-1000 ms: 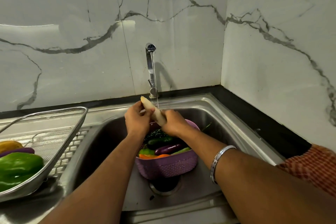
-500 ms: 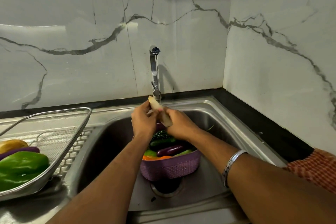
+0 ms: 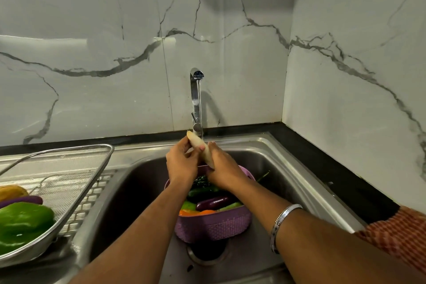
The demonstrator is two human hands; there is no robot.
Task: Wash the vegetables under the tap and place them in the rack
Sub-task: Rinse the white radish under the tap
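Your basket (image 3: 213,226) of unwashed vegetables sits below in the sink (image 3: 288,163). Above it, your left hand (image 3: 182,163) and right hand (image 3: 224,168) curl their fingers round the pale root (image 3: 200,148) under the tap (image 3: 196,99); turn it so the stream reaches every side.

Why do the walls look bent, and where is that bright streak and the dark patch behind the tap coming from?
Head view: the wide-angle lens bows the marble wall and sink rim; the bright streak at upper left is glare on glossy tile; the tap casts a soft shadow to its right; both hands, left and right, and the pale vegetable look slightly smeared.
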